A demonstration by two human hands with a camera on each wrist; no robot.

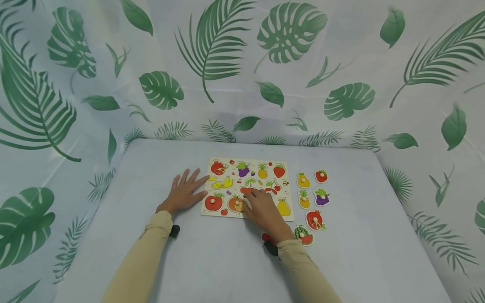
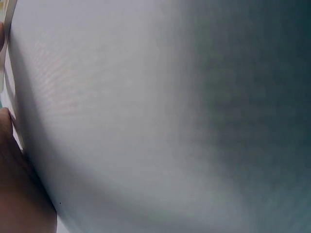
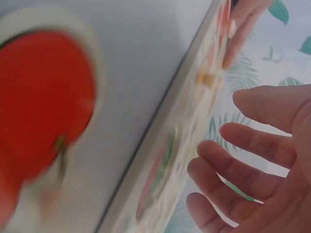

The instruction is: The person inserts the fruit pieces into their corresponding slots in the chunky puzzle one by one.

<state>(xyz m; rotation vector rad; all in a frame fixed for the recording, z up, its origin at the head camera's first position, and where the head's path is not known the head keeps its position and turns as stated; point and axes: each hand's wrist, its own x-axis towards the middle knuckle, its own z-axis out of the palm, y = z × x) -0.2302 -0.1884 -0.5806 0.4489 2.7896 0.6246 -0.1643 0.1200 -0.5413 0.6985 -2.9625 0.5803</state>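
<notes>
A wooden fruit puzzle board (image 1: 204,213) lies flat on the table. My left hand (image 1: 183,193) rests at its left edge with fingers spread, the thumb and a fingertip at the rim. Over the lower middle of the board hovers my right hand (image 1: 265,210), fingers loosely bent. In the right wrist view those fingers (image 3: 262,141) hold nothing. Close to them in the head view is an orange piece (image 1: 236,204) with a knob, seated in the board. A knobbed apple piece (image 1: 213,202) and a banana piece (image 1: 222,183) also sit there. The right hand hides the board's lower right middle.
Right of the board lie loose knobbed pieces: pear (image 1: 303,181), strawberry (image 1: 321,176), pineapple (image 1: 304,199), grapes (image 1: 322,198), pomegranate (image 1: 314,220) and watermelon (image 1: 303,235). A red fruit piece (image 3: 53,82) lies under the right wrist. Leaf-patterned cloth (image 1: 227,92) hangs behind the table.
</notes>
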